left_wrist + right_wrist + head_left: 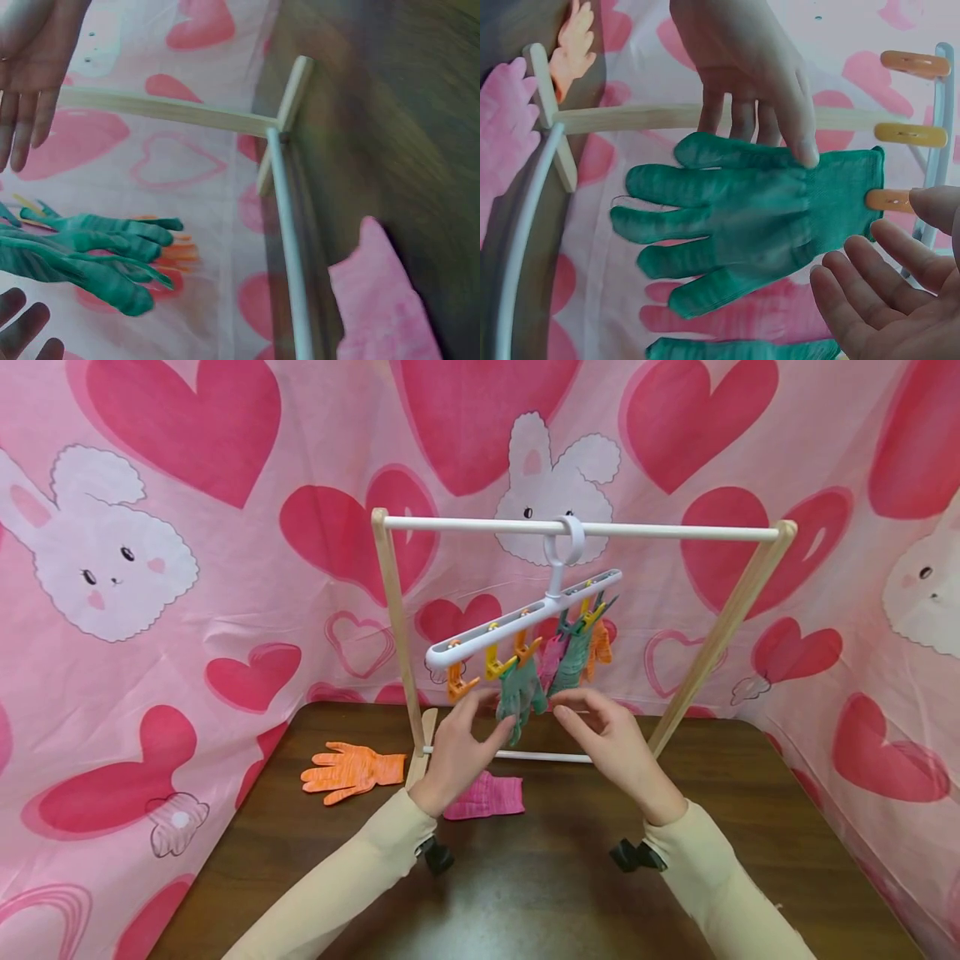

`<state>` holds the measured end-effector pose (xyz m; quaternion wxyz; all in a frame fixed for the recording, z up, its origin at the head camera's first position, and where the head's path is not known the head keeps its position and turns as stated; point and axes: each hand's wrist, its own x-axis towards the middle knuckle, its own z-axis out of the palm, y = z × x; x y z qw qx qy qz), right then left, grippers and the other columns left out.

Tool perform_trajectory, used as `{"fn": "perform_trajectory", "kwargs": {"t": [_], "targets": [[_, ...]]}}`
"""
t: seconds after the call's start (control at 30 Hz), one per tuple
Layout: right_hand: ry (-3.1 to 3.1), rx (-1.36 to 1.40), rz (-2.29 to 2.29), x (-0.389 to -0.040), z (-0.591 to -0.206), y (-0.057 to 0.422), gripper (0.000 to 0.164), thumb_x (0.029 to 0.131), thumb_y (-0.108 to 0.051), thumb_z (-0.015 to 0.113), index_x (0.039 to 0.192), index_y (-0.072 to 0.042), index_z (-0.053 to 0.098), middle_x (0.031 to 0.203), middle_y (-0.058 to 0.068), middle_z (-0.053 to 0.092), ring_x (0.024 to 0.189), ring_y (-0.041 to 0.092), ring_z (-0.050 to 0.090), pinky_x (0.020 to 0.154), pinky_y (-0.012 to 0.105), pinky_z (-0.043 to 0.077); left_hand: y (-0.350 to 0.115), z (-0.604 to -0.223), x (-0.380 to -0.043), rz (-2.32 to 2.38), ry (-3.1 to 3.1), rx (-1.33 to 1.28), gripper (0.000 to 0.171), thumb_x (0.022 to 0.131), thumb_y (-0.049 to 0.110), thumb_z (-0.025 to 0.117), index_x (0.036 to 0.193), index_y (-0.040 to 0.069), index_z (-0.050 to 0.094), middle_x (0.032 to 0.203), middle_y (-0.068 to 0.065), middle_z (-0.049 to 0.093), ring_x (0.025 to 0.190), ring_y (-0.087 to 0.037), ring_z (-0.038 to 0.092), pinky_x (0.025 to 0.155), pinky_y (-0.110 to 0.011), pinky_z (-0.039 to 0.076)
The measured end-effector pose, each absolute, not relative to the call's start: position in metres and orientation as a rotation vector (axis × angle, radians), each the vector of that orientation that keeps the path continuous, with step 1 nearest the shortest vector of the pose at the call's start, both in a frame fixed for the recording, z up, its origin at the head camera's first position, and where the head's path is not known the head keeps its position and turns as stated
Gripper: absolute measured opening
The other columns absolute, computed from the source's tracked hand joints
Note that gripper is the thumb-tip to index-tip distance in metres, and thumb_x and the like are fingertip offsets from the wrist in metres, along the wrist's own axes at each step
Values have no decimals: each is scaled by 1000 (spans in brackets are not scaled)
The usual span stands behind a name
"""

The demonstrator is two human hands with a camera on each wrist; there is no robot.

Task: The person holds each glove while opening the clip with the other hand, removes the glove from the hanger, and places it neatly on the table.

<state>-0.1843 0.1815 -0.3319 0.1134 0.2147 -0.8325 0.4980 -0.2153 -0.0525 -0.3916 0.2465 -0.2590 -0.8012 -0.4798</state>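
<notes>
A green glove (521,697) hangs fingers down, its cuff in an orange clip (889,199) on the white hanger (487,643). Beside its edge is my left hand (459,747), thumb overlapping the glove in the right wrist view; whether it touches, I cannot tell. Its fingers look relaxed and apart in the left wrist view. On the other side my right hand (611,743) is held near the cuff, fingers loosely extended and palm bare in the right wrist view. Farther along the hanger are another green glove (573,656), a pink glove (551,660) and an orange glove (600,647).
The hanger hooks over the white rod (465,525) of a wooden-legged rack (401,635). A yellow clip (495,664) and another orange clip (457,681) hang without gloves. On the brown table (540,893) lie an orange glove (352,771) and a pink glove (487,796).
</notes>
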Motion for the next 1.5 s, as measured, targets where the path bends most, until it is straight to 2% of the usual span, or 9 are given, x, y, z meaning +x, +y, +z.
{"fn": "perform_trajectory", "kwargs": {"t": [0.23, 0.53, 0.67, 0.77, 0.9, 1.0, 1.2, 1.33, 1.5], "targets": [[-2405, 647, 1494, -190, -320, 174, 29, 104, -22, 66, 129, -9, 69, 125, 9, 71, 108, 18, 69, 92, 22, 54, -42, -383, -223, -1413, -2084, -743, 42, 95, 15, 77, 134, 7, 62, 123, -6, 71, 109, -20, 70, 96, -38, 57], [-2303, 630, 1514, -195, -307, 161, 33, 104, -20, 66, 132, -3, 65, 130, 11, 67, 118, 20, 64, 92, 22, 54, -33, -378, -226, -1440, -2051, -743, 33, 99, 13, 72, 127, 1, 61, 115, -14, 72, 101, -26, 72, 88, -38, 60], [-2292, 632, 1522, -198, -302, 158, 37, 105, -22, 64, 138, -5, 62, 137, 12, 65, 124, 25, 62, 85, 22, 57, -32, -377, -223, -1430, -2066, -721, 29, 101, 13, 68, 126, 0, 62, 110, -14, 71, 97, -26, 72, 85, -37, 61], [-2295, 637, 1516, -201, -299, 156, 40, 105, -23, 64, 142, -8, 61, 142, 10, 63, 130, 27, 59, 89, 34, 59, -31, -376, -221, -1425, -2082, -713, 27, 102, 14, 66, 125, 0, 62, 108, -14, 71, 96, -25, 71, 84, -36, 61], [-2345, 638, 1467, -203, -297, 154, 44, 106, -25, 63, 147, -11, 58, 146, 9, 60, 131, 32, 58, 102, 55, 52, -29, -376, -219, -1415, -2066, -715, 26, 102, 13, 65, 123, -2, 63, 104, -14, 71, 92, -25, 71, 82, -36, 60], [-2380, 653, 1442, -205, -295, 153, 45, 107, -23, 61, 149, -8, 55, 147, 13, 59, 130, 36, 59, 104, 58, 50, -28, -377, -217, -1411, -2041, -721, 27, 102, 11, 65, 125, -2, 63, 103, -14, 73, 89, -26, 71, 79, -36, 60], [-2344, 707, 1475, -208, -293, 151, 43, 108, -20, 58, 149, -7, 55, 143, 14, 62, 133, 34, 58, 109, 55, 47, -25, -375, -212, -1431, -2054, -735, 27, 103, 11, 64, 126, -2, 64, 104, -14, 73, 88, -25, 72, 78, -35, 61], [-2308, 723, 1515, -210, -291, 150, 41, 108, -18, 57, 147, -7, 56, 138, 15, 65, 130, 32, 59, 110, 54, 46, -25, -374, -208, -1427, -2095, -728, 29, 103, 12, 64, 128, -2, 65, 107, -15, 74, 87, -25, 73, 75, -34, 61], [-2274, 680, 1593, -212, -290, 147, 40, 108, -16, 58, 145, -2, 57, 137, 18, 65, 124, 30, 62, 108, 51, 48, -24, -373, -204, -1407, -2109, -732, 34, 102, 10, 65, 133, -3, 64, 111, -18, 72, 89, -28, 73, 77, -36, 62]]}}
